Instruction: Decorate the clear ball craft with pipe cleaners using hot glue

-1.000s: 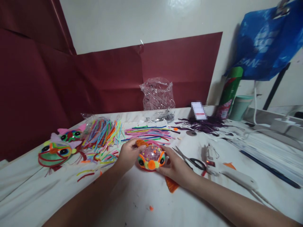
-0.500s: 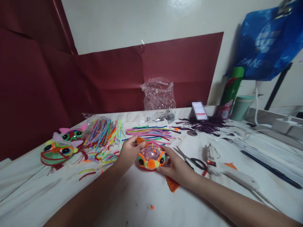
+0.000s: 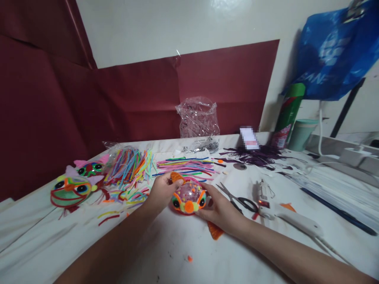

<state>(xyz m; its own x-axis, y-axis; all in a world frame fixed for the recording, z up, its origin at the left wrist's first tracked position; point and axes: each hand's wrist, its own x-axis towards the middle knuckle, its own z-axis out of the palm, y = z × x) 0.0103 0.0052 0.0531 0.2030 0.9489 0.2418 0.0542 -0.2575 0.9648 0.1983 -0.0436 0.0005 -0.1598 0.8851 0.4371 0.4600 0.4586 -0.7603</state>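
Observation:
In the middle of the table is a clear-domed animal-face craft (image 3: 192, 190) trimmed with pipe cleaners, with black eyes, an orange round nose and coloured dots. My left hand (image 3: 162, 191) pinches an orange ear-shaped pipe-cleaner piece (image 3: 177, 178) against the craft's upper left edge; I cannot tell whether it is attached. Curled around the craft's right side is my right hand (image 3: 220, 207), thumb at the front near the eye. A second orange fan-shaped piece (image 3: 215, 230) lies under that hand, partly hidden.
Scissors (image 3: 233, 197) and a white glue gun (image 3: 291, 219) with a red light lie to the right. Two similar animal faces (image 3: 71, 191) sit at left beside bundled pipe cleaners (image 3: 127, 167). Loose pipe cleaners (image 3: 186, 165) and purple strands (image 3: 254, 157) lie behind; a phone (image 3: 249, 138) leans there.
The craft's front has tipped down very slightly, and the orange piece shows a little more above my left fingers. Both hands keep nearly the same place.

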